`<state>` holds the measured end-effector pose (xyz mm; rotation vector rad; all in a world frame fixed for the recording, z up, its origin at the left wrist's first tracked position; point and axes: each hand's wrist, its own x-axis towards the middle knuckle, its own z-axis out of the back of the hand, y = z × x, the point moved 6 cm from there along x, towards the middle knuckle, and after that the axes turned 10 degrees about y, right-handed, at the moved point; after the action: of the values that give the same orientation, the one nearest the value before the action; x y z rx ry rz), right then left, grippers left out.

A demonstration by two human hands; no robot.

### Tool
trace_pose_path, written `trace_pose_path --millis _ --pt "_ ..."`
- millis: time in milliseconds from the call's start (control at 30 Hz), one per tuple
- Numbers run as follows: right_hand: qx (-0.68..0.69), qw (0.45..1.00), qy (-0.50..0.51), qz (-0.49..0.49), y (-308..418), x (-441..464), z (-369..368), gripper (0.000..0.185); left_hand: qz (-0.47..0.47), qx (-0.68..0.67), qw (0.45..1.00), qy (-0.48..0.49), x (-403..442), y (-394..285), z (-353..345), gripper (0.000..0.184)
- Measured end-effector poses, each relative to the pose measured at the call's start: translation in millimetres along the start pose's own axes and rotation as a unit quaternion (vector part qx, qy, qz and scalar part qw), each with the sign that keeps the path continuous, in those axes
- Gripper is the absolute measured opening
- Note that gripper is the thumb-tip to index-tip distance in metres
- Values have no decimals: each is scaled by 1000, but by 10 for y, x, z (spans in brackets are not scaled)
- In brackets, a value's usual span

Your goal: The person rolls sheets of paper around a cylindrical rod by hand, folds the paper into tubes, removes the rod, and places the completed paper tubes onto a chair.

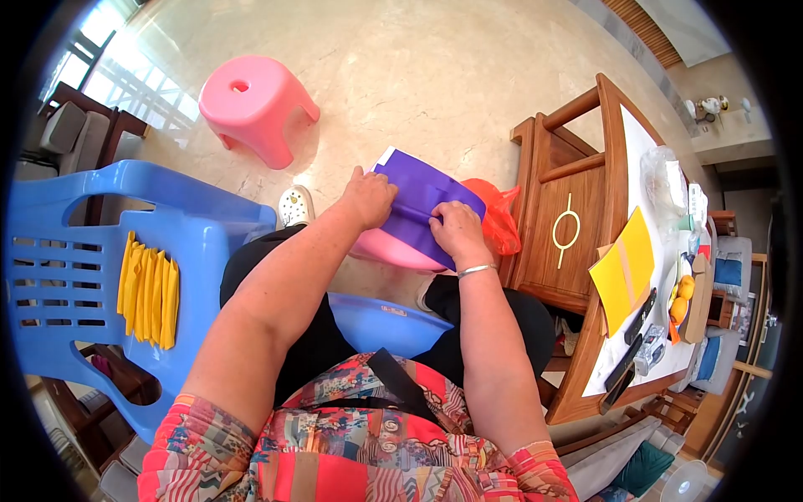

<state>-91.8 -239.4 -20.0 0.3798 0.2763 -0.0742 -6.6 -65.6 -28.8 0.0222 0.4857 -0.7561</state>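
A purple sheet [418, 189] lies across a pink stool [386, 249] between my knees, with a crease running over its middle. A white edge [386, 156] shows at its upper left corner. At the sheet's left side, my left hand [370, 199] grips it with bent fingers. My right hand [458, 230], wearing a bracelet on the wrist, has its fingers curled on the right part of the sheet. The undersides of both hands are hidden. Just behind the right hand, a red plastic bag [499, 219] hangs beside the wooden table.
A blue plastic chair [196, 276] at left holds several folded yellow pieces [150, 289]. Another pink stool [251, 105] stands ahead on the tiled floor. The wooden table [556, 213] at right carries a yellow sheet [623, 268], remotes [623, 364] and fruit [682, 299].
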Motion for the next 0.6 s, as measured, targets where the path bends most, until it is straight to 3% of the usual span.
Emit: trace_pose_path --millis 67,267,367,467,600 --pt "-14 999 -30 15 78 -37 43 23 3 4 1000 4 11 -7 -8 28" --pt "-24 999 37 21 77 -3 -112 28 -21 36 999 -17 60 -8 -73 27" --pt "-21 998 34 42 100 -16 -22 30 -20 -34 999 6 32 31 35 27" --pt "140 986 79 32 118 -55 388 35 -44 -155 985 67 -146 104 523 29" --pt "265 949 172 2 277 -233 1087 32 -126 -379 911 101 -369 174 1020 25"
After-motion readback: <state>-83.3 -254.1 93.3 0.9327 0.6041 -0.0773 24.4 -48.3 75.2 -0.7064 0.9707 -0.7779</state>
